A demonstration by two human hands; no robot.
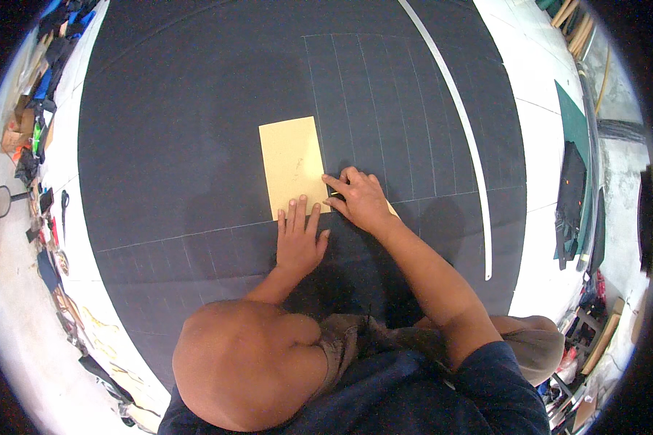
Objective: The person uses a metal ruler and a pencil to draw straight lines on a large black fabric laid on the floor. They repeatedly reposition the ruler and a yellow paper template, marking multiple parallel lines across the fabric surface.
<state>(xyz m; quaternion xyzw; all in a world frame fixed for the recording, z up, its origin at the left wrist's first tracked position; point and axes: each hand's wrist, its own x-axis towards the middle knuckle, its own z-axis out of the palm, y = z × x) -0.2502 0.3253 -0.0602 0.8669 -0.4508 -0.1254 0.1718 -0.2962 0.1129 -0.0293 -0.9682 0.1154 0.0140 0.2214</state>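
Note:
A yellow card [294, 163], rectangular with faint handwriting, lies flat on black fabric [218, 159]. My left hand [299, 233] presses the card's lower edge with fingers stretched out. At its right edge is my right hand [359, 199], index finger and thumb touching the border. Between those two fingers shows the tip of a slim yellow stick [334, 193]; the rest is hidden by the hand. A yellowish strip [392, 209] peeks out beside the right wrist; whether it belongs to the stick I cannot tell.
Thin pale lines run across the fabric, several long ones right of the card. A long metal ruler [466, 130] lies at the right. Black scissors [64, 209] rest on the white floor at left, near assorted clutter. A green mat [575, 119] is at far right.

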